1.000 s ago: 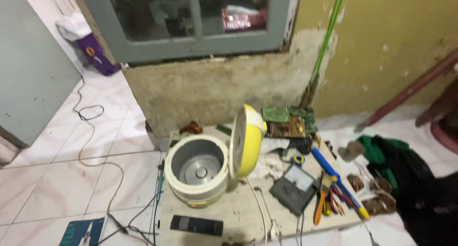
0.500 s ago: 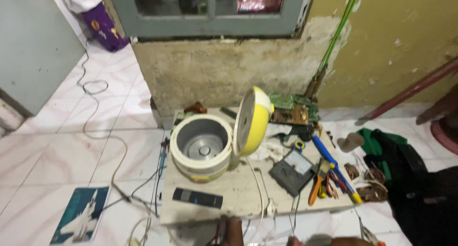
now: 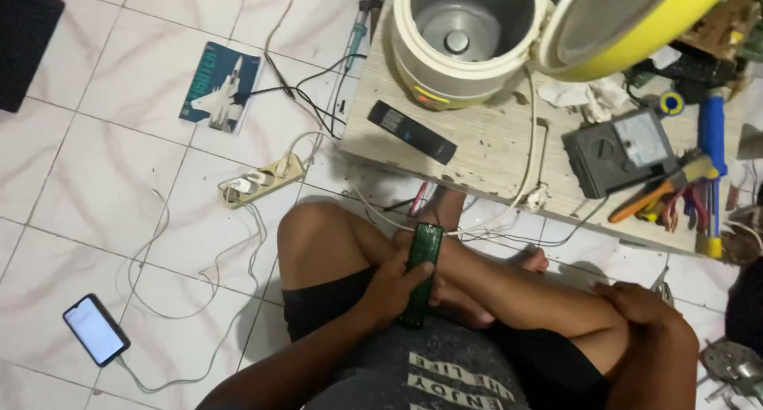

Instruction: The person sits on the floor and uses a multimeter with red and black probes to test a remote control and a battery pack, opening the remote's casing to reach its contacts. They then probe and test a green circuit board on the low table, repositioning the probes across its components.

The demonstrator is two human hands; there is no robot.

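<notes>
Gripping a green circuit board [image 3: 421, 273] in the left hand [image 3: 395, 287], fingers clenched round it, over the crossed legs | right hand [image 3: 640, 305] is resting loosely on the knee, holding nothing | open rice cooker [image 3: 465, 36] (lid up) is sitting on the low wooden board [image 3: 493, 144], beside a black remote [image 3: 412, 130].
</notes>
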